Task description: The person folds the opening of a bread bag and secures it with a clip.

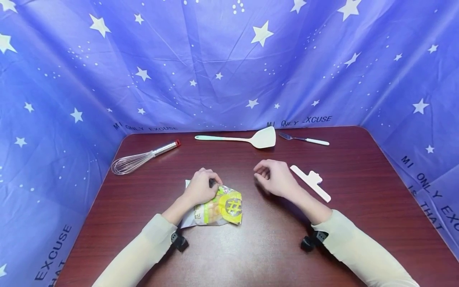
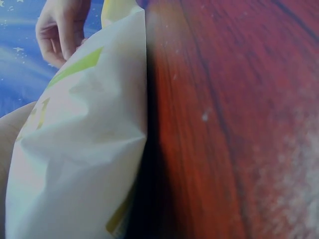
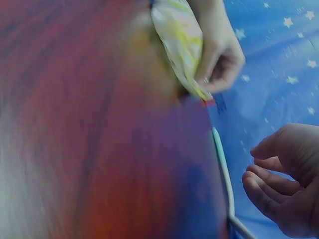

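Observation:
A snack bag (image 1: 215, 215), pale with a yellow and green print, lies on the dark red wooden table. My left hand (image 1: 201, 189) pinches its far edge between thumb and fingers, the palm over its left part; that grip also shows in the right wrist view, where the left hand (image 3: 222, 59) holds the bag's rim. Apart from the bag, my right hand (image 1: 277, 178) hovers over the table with loosely curled fingers and nothing in them. Just right of it is a pink clip (image 1: 311, 182). In the left wrist view the bag (image 2: 94, 119) covers most of my left hand.
Along the back of the table lie a whisk (image 1: 143, 158) at the left, a pale turner (image 1: 263, 138) in the middle and a fork (image 1: 308, 140) at the right. A purple-blue star-patterned curtain (image 1: 201, 59) encloses the table at the back and sides.

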`<state>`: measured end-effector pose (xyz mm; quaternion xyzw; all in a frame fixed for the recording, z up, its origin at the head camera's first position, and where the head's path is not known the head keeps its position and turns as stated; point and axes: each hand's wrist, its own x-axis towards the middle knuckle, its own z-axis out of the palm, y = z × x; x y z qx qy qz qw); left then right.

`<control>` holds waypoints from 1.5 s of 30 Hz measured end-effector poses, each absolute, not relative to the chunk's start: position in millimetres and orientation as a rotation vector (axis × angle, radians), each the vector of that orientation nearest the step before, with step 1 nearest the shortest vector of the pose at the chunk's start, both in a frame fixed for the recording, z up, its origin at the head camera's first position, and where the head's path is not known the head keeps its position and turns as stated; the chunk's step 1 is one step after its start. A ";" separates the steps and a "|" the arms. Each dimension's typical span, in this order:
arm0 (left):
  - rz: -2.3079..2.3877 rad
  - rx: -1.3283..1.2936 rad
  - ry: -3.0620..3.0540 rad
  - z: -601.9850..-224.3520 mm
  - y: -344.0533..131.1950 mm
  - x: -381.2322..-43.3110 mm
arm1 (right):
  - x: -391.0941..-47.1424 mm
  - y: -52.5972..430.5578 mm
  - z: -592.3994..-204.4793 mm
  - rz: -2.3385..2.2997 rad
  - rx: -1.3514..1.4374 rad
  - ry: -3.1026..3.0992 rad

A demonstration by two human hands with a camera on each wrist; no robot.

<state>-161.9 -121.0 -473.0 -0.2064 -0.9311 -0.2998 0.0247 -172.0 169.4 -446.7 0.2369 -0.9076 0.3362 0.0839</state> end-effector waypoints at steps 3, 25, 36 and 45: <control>-0.929 -0.636 -2.877 -473.0 -121.4 -161.8 | -175.2 187.3 -442.6 0.937 0.653 -2.684; -0.932 -0.640 -2.872 -474.3 -124.7 -162.0 | -176.0 296.0 -430.8 0.599 0.436 -2.627; -0.931 -0.642 -2.874 -475.6 -123.0 -161.6 | -167.0 318.9 -444.3 0.610 0.381 -2.828; -0.951 -0.635 -2.881 -474.4 -122.5 -162.8 | -166.0 322.8 -447.2 0.603 0.344 -2.920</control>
